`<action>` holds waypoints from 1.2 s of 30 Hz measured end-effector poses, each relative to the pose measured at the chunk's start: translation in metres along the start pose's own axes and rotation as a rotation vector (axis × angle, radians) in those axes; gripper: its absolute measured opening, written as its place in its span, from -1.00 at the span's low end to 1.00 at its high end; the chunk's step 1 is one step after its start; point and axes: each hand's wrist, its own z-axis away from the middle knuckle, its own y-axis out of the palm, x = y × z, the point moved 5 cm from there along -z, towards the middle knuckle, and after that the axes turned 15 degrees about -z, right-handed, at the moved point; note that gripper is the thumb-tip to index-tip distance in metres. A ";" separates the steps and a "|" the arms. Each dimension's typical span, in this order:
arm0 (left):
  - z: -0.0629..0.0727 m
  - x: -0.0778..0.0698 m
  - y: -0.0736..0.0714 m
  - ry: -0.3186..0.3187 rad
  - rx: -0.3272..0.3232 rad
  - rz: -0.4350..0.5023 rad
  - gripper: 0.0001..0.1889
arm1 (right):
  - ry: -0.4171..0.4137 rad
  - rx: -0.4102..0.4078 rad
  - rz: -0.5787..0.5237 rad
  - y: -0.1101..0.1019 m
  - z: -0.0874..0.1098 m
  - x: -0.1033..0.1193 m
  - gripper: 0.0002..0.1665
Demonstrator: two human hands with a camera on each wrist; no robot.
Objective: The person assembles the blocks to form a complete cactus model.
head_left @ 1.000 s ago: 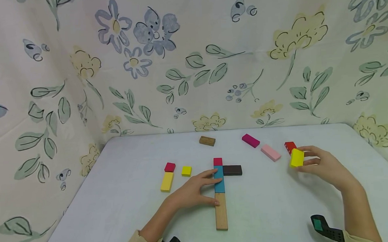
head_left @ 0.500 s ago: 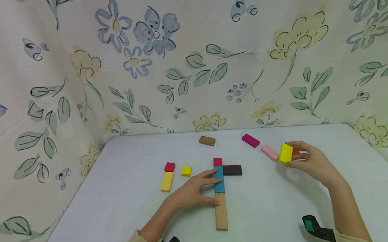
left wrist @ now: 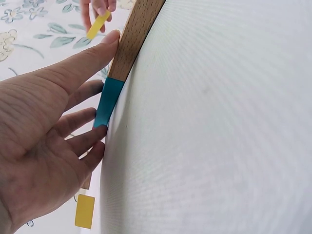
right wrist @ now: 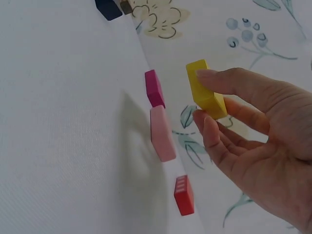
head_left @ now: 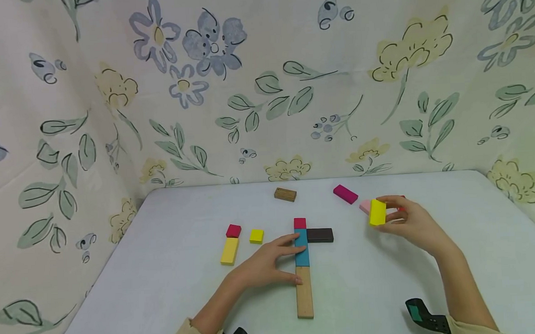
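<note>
While I've got the right hand [head_left: 406, 223] pinching a yellow block [head_left: 377, 212] between thumb and fingers, above the surface [head_left: 358, 297] toward its far right corner, the block's long side looks roughly square to the far edge; tilt I can't judge. Leftward, closer to the near edge, lie red block [head_left: 300, 223], blue block [head_left: 302, 259] and wooden block [head_left: 305, 302], end to end, lined far to near. Nearer them, touching blue and wood: the left hand [head_left: 265, 264], fingers loosely spread.
</note>
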 end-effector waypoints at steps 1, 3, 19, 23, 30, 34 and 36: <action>0.000 0.000 0.000 0.002 0.000 0.001 -0.27 | 0.003 0.003 -0.005 0.002 0.000 0.001 -0.16; 0.000 0.000 0.000 0.003 -0.002 0.001 -0.27 | 0.006 0.009 -0.010 0.005 -0.002 0.002 -0.16; 0.000 0.000 0.000 0.000 0.005 0.005 -0.27 | -0.030 0.049 -0.019 0.023 -0.005 0.014 -0.21; 0.000 0.001 0.000 -0.005 0.006 0.010 -0.27 | -0.030 0.044 -0.011 0.026 -0.005 0.014 -0.20; 0.000 0.001 0.000 -0.006 0.013 0.010 -0.28 | -0.051 0.056 -0.016 0.031 -0.008 0.017 -0.19; -0.001 0.002 0.001 -0.017 0.017 0.021 -0.28 | -0.049 0.070 -0.030 0.035 -0.011 0.018 -0.19; -0.001 0.003 0.002 -0.022 0.016 0.025 -0.28 | -0.047 0.079 -0.039 0.037 -0.013 0.018 -0.20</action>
